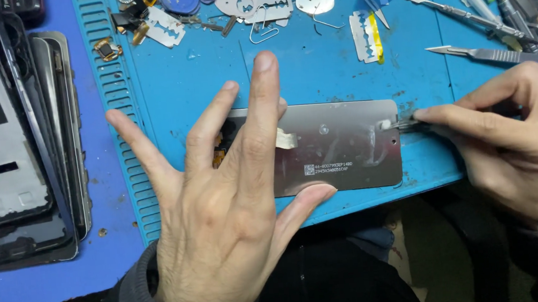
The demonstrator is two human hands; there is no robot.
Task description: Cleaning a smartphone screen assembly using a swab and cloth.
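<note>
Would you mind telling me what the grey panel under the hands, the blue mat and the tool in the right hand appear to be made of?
Grey panel: probably thin metal or foil-backed sheet, satin finish; it shows soft, dull reflections.
Blue mat: likely silicone or rubber, matt; moulded ribs run along its edge.
Tool in the right hand: seemingly bare steel, since its tip glints silver; mostly hidden.
The left hand presses the panel flat.

Both hands are bare, the left hand [223, 217] and the right hand [515, 146] each emerging from a dark ribbed knit sleeve cuff [134, 299]
</note>
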